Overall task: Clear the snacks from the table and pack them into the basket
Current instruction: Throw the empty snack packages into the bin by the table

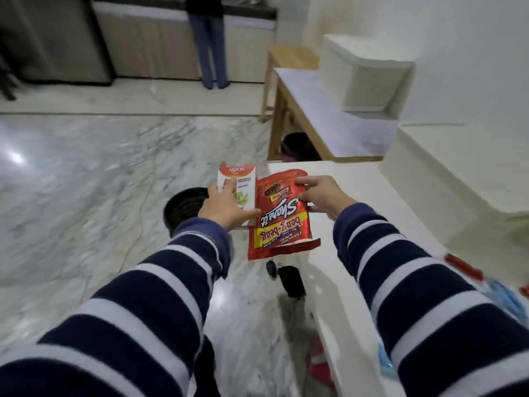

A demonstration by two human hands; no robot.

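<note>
My left hand (pixel 226 207) holds a white and orange Astor snack box (pixel 237 179) upright, out past the left edge of the white table (pixel 357 202). My right hand (pixel 320 196) pinches the top of a red Beng-Beng Share It pouch (pixel 282 216), which hangs upside down beside the box. Below and behind my left hand stands the dark round basket (pixel 184 209) on the floor; my wrist hides part of it. Red and blue snack packets (pixel 486 285) lie at the table's right edge, blurred.
The marble floor (pixel 100 167) lies to the left. A wooden bench (pixel 323 116) with a white box stands ahead by the wall. A person stands at the far counter (pixel 211 53). Dark small objects (pixel 289 279) lie on the floor near the table's edge.
</note>
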